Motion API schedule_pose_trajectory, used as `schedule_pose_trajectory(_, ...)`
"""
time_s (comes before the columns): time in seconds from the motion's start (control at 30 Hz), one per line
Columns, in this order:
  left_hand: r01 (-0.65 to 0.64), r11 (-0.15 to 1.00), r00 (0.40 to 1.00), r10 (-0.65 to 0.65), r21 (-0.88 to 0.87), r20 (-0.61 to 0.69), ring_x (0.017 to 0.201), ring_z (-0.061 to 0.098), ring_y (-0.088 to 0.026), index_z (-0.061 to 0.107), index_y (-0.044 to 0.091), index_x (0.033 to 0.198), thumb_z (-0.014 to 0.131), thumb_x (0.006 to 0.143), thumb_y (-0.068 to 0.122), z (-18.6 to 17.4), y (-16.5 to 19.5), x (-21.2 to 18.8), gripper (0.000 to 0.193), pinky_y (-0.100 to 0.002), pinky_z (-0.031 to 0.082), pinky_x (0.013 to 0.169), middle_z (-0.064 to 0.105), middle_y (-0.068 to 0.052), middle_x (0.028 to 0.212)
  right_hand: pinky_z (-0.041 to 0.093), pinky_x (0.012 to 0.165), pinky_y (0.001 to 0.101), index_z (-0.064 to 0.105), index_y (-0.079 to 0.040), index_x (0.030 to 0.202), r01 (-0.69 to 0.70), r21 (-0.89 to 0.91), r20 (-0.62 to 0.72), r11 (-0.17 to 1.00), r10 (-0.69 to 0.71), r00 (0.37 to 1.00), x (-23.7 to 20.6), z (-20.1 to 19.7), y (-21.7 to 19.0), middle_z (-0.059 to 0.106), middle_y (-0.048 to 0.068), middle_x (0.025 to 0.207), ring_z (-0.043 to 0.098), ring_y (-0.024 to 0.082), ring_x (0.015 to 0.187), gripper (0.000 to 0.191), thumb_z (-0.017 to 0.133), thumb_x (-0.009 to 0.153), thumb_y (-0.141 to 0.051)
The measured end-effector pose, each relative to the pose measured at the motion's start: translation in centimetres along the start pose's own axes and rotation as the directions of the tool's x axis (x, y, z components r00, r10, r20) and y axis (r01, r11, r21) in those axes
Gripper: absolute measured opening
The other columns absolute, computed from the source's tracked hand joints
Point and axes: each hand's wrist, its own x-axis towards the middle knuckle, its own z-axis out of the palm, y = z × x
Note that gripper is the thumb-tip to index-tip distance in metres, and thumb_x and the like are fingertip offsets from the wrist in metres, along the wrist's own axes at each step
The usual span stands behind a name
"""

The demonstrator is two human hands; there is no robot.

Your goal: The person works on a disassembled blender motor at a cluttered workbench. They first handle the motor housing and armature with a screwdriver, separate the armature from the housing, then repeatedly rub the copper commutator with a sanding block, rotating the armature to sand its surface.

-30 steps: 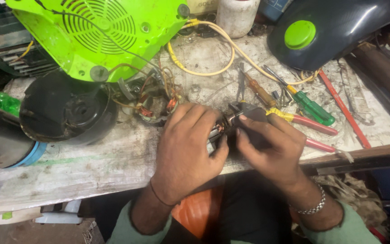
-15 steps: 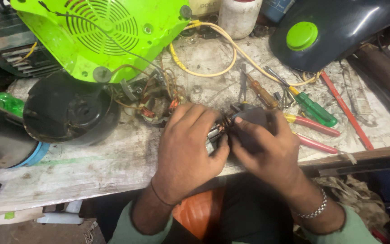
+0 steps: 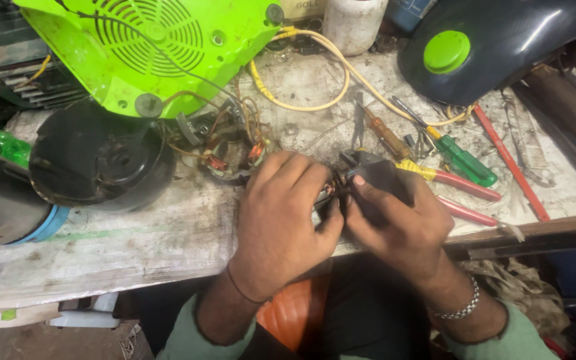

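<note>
1. Left hand [image 3: 281, 220] clenched over a small motor part [image 3: 375, 180] at the desk's [image 3: 135, 260] front edge.
2. Right hand [image 3: 398, 223] grasping it too.
3. We judge a slip could snap fine wires [image 3: 235, 143] or knock the pliers [image 3: 458, 190] off.

Worn, stained white workbench [image 3: 135, 247] carrying: lime-green vented housing [image 3: 148, 47] at 11 o'clock; round black cap [image 3: 101, 160] at 9 o'clock; tangle of wires [image 3: 228, 147] near centre; yellow cable [image 3: 301, 93] at 12 o'clock; green-handled screwdriver [image 3: 461, 160] and red-handled pliers [image 3: 461, 193] at 3 o'clock.
</note>
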Motion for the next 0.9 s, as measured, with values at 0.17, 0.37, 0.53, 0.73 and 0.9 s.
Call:
schedule_pose_trajectory(0.17,-0.008,1.000,1.000,0.008,0.011,-0.002,0.109,0.060,-0.035,0.066,0.003,0.097,0.078,0.077,0.017,0.05,-0.12,-0.07,0.027,-0.046,0.052,0.094,0.064,-0.013,0.101,0.059,0.073,0.0335,0.078,-0.004,0.113,0.014,-0.009,-0.001,1.000,-0.014,1.000,0.04,-0.12,-0.14,0.069,0.018,0.106,0.073,0.026,0.090,0.035,0.089,0.081,-0.010)
schedule_pose_trajectory(0.37,-0.003,1.000,1.000,0.002,0.026,0.006,0.109,0.060,-0.034,0.066,0.003,0.096,0.078,0.076,0.017,0.22,-0.07,-0.04,0.027,-0.045,0.051,0.093,0.065,-0.012,0.101,0.058,0.071,0.0334,0.077,-0.003,0.111,0.006,0.009,0.002,1.000,-0.006,1.000,0.37,-0.09,-0.32,0.068,0.017,0.103,0.072,0.025,0.087,0.033,0.089,0.081,-0.009)
schedule_pose_trajectory(0.53,-0.004,1.000,1.000,0.004,0.015,0.010,0.109,0.060,-0.035,0.066,0.003,0.096,0.078,0.078,0.017,0.02,-0.18,0.01,0.025,-0.046,0.051,0.095,0.065,-0.012,0.102,0.057,0.070,0.0331,0.078,-0.004,0.113,-0.037,0.004,0.022,0.999,0.037,0.999,0.32,-0.05,-0.41,0.066,0.015,0.102,0.070,0.024,0.086,0.035,0.089,0.079,-0.008)
schedule_pose_trajectory(0.73,0.001,1.000,1.000,-0.001,0.002,0.008,0.111,0.060,-0.036,0.067,0.004,0.097,0.078,0.078,0.017,0.01,-0.04,-0.03,0.026,-0.046,0.051,0.096,0.065,-0.012,0.104,0.052,0.062,0.0347,0.079,-0.007,0.107,-0.029,-0.039,0.017,0.999,0.030,0.999,0.22,0.05,-0.08,0.062,0.014,0.094,0.065,0.024,0.075,0.036,0.090,0.073,-0.012)
schedule_pose_trajectory(0.9,-0.023,0.999,1.000,0.022,0.024,0.019,0.113,0.059,-0.035,0.067,0.003,0.098,0.078,0.077,0.017,-0.01,-0.15,-0.07,0.028,-0.046,0.050,0.099,0.066,-0.013,0.109,0.052,0.063,0.0327,0.077,-0.008,0.111,-0.036,-0.011,0.014,0.999,0.036,0.999,0.09,0.08,0.09,0.062,0.014,0.097,0.065,0.022,0.078,0.036,0.089,0.077,-0.012)
